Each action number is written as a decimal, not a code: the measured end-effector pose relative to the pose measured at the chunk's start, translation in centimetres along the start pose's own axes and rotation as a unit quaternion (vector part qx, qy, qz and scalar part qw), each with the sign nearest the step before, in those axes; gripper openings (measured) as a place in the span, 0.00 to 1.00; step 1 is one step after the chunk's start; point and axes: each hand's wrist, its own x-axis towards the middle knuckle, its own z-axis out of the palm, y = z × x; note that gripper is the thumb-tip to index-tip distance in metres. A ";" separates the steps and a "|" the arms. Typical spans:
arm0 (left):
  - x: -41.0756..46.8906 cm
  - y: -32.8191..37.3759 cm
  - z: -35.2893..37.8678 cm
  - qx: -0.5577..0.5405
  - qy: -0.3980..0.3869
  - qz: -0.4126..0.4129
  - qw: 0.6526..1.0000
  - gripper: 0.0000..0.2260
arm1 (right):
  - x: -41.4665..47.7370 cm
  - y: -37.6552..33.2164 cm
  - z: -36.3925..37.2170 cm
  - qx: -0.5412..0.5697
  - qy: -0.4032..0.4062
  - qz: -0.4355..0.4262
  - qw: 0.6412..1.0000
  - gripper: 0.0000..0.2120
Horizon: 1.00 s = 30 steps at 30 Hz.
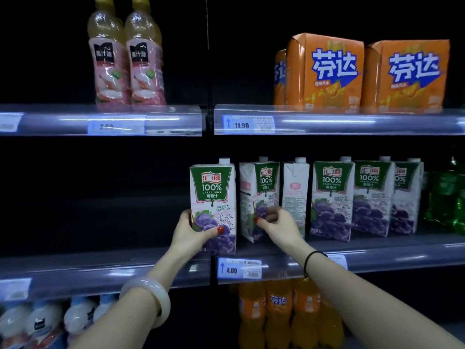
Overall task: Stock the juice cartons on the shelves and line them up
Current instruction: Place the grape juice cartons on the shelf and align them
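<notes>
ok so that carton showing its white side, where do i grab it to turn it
I'd take the side-on carton round its upper body, just under the cap, coming from the front. It stands upright, narrow white panel outward, so fingers can span it; the right hand, on the angled carton, hides its lower part.

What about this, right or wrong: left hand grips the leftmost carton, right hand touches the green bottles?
Wrong on one point: in the head view the right hand touches the second carton, not the green bottles. The left hand grips the leftmost carton.
</notes>
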 end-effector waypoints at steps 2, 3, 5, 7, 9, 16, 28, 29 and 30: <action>0.1 -0.2 0.0 0.002 0.007 0.006 1.000 0.29 | 0.1 0.4 -0.1 -0.025 0.005 0.002 1.000 0.21; 0.1 -0.3 0.0 0.004 0.011 0.009 1.000 0.29 | 0.2 0.7 -0.1 -0.046 0.008 -0.004 0.999 0.22; 0.1 -0.4 0.2 0.008 0.019 0.013 1.000 0.29 | 0.2 1.0 -0.2 -0.088 0.015 -0.018 0.996 0.21; 0.3 -0.5 0.3 0.013 0.027 0.016 0.999 0.29 | 0.3 1.3 -0.4 -0.111 0.026 -0.022 0.993 0.23; 0.4 -0.5 0.5 0.016 0.033 0.015 0.999 0.29 | 0.4 1.7 -0.4 -0.114 0.031 -0.020 0.993 0.26; 0.9 -0.6 0.8 0.011 0.037 0.011 0.999 0.28 | 0.5 2.9 -1.7 -0.073 0.020 0.010 0.997 0.40; 0.8 -0.9 0.8 0.017 0.030 0.006 0.999 0.28 | 1.9 2.5 -2.2 0.087 -0.053 0.068 0.992 0.38; 0.8 -0.9 0.7 0.020 0.028 0.004 0.999 0.28 | 1.8 2.6 -2.2 0.090 -0.037 0.068 0.993 0.36; 0.9 -0.9 0.7 0.022 0.027 0.003 0.999 0.28 | 1.6 2.7 -2.2 0.081 -0.025 0.062 0.994 0.34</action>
